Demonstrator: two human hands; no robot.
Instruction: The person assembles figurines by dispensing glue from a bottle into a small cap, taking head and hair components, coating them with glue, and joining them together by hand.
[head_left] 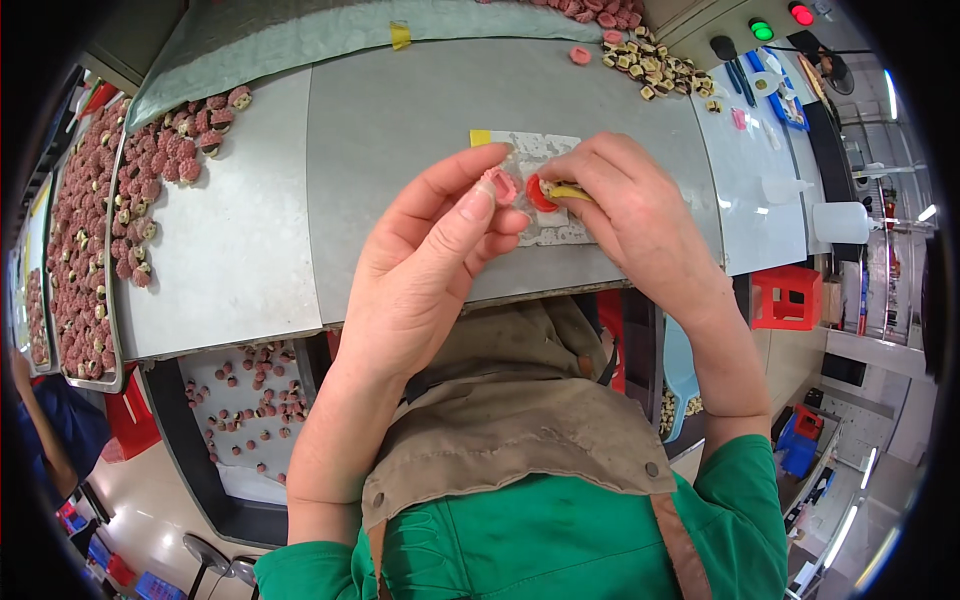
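Red stool (787, 281), white bottle (840, 223), 1 green light (762, 30), 1 red light (801, 14)

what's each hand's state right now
Left hand: closed, holding a pink piece.
Right hand: closed, holding a red-and-yellow item, partly hidden.

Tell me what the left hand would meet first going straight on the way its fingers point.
Likely the red piece at the right hand, just right of the pink piece that the left hand holds; depth is unclear.
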